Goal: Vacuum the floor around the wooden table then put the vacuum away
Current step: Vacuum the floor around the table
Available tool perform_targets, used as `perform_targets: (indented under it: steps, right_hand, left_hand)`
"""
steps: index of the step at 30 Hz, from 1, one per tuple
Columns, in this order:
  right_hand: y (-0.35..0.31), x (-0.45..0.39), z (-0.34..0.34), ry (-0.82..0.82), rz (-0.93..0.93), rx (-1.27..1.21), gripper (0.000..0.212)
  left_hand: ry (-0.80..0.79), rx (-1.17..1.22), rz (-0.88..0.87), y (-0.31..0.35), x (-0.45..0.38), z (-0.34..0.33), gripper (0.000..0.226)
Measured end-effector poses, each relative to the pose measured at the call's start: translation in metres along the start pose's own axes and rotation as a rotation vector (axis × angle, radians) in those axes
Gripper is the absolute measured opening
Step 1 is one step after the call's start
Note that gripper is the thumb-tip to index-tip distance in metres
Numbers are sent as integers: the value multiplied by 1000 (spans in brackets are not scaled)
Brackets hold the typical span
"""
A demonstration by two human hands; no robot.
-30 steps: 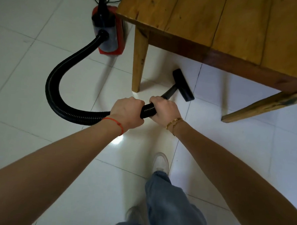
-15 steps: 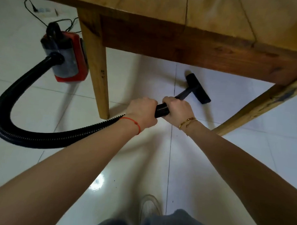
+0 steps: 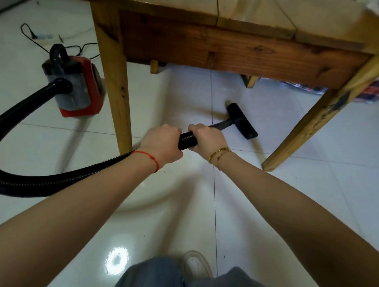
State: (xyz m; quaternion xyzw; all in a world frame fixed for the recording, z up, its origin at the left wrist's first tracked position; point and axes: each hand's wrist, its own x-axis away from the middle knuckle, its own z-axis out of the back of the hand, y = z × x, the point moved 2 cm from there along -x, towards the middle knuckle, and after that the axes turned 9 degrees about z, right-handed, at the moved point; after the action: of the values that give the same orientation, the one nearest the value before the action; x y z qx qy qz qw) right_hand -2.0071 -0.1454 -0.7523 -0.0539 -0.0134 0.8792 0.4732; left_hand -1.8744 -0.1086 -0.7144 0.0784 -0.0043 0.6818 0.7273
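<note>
Hands grip one black ribbed vacuum hose [image 3: 187, 140] side by side: the left hand [image 3: 162, 143] has its fingers curled round the hose nearer the person, and the right hand [image 3: 207, 138] has its fingers wrapped round it just ahead, the two hands nearly touching. A red string bracelet [image 3: 149, 158] sits on the left wrist and a thin gold bracelet [image 3: 219, 153] on the right.

From the right hand a short black tube runs to the black T-shaped floor nozzle [image 3: 241, 120], which lies on the glossy white tiled floor [image 3: 268, 212] under the wooden table [image 3: 232, 45], between its two near legs and closer to the right one. Behind the left hand the hose passes the foot of the near left table leg [image 3: 117, 92], sweeps out toward the left edge of the view and loops back up to the red and grey canister vacuum body [image 3: 74, 88], which stands on the floor just left of that leg. Its grey translucent drum looks cloudy; what is in it cannot be told. A thin black power cord [image 3: 36, 39] trails on the floor behind it.

A white shoe [image 3: 197, 266] and blue-grey trouser legs [image 3: 156, 278] show at the bottom. A checked cloth [image 3: 375, 90] lies beyond the table's right leg.
</note>
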Motion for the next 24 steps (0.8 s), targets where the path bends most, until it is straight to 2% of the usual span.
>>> perform_targets:
  steps: [10, 13, 18, 24]
  right_hand:
    - [-92, 9, 19, 37, 46, -44, 28]
    - [-106, 11, 19, 50, 15, -49, 29]
    - [-102, 17, 17, 98, -44, -94, 25]
    - [-66, 32, 15, 106, -117, -129, 24]
  left_hand:
    - [26, -155, 15, -65, 58, 24, 8]
    - [55, -177, 5, -74, 63, 26, 12]
    - [65, -177, -7, -66, 65, 26, 8]
    - [37, -163, -50, -25, 53, 22, 12]
